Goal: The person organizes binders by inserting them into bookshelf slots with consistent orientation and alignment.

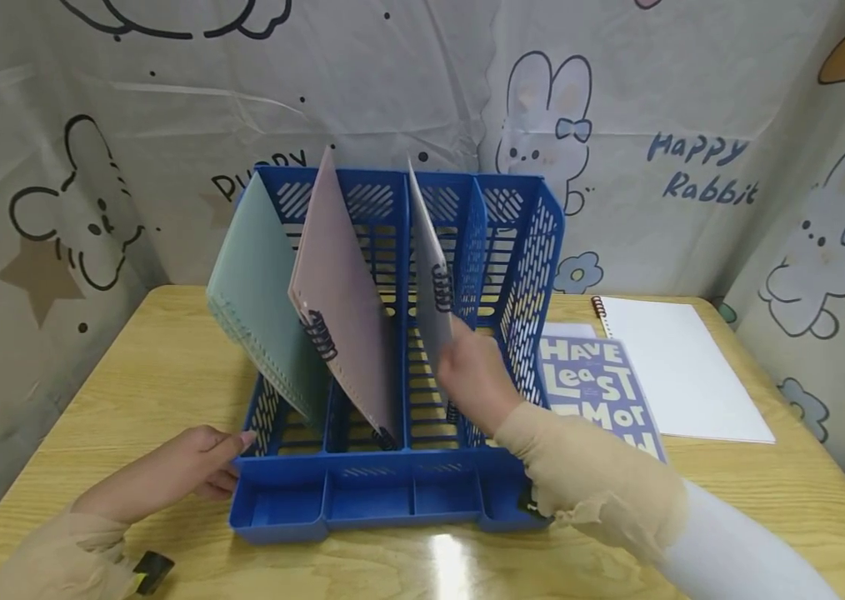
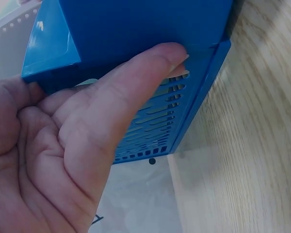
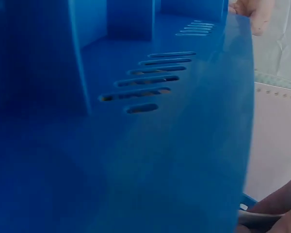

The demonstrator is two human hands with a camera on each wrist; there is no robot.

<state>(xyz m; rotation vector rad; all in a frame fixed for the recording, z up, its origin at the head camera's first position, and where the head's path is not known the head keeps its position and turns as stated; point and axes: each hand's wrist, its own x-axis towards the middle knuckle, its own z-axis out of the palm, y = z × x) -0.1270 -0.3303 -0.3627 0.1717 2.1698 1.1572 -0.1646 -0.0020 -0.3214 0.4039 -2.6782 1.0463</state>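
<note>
A blue file rack (image 1: 377,461) stands upright on the table. My left hand (image 1: 193,467) grips its front left corner; in the left wrist view the thumb lies along the slotted side. My right hand (image 1: 478,375) holds a pale grey spiral notebook (image 1: 426,258) by its coil edge, standing in the third slot from the left. A green notebook (image 1: 265,292) leans in the leftmost slot and a pink spiral notebook (image 1: 343,300) in the second. The right wrist view is mostly filled by the rack's front, with the pink notebook beside it; the right fingers are largely out of sight there.
Right of the rack, a purple notebook with large lettering (image 1: 595,379) lies partly over a white spiral notebook (image 1: 685,367). Small trays (image 1: 287,500) run along the rack's front. A printed curtain (image 1: 392,83) hangs behind the wooden table (image 1: 115,367).
</note>
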